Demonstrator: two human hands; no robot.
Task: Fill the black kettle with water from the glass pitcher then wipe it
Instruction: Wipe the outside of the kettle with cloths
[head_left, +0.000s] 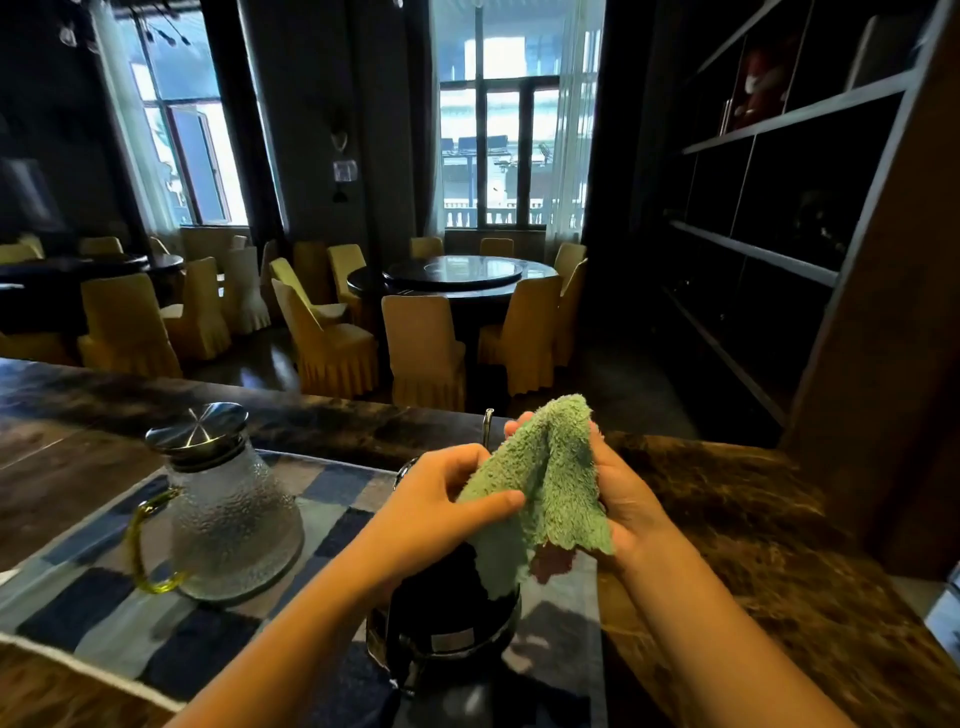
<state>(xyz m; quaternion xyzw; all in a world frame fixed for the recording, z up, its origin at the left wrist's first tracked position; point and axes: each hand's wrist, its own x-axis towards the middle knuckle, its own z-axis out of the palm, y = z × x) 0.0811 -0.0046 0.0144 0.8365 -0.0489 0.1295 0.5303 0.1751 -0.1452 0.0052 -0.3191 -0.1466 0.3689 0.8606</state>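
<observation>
1. At the far left, the glass pitcher (228, 514) stands upright on a blue checked mat (93, 597), metal lid (200, 431) on; we cannot tell how much water it holds
2. Our left hand (441, 499) pinches one edge of a green cloth (550, 478), thumb on top
3. Below the cloth, the black kettle (447, 618) sits on the same mat, right of the pitcher and apart from it, with the cloth's lower corner hanging over its top
4. Our right hand (623, 499) grips the cloth's other side, so both hands are clamped on it, close together
5. We judge the pouring finished and the wiping about to start; next we need to bunch the cloth and bring it down onto the kettle's wall
6. The surface (753, 519) is dark veined stone; beyond it lies a dim dining room with yellow-covered chairs (423, 353), a round table (457, 275) and, at the right, dark shelving (769, 249)
</observation>
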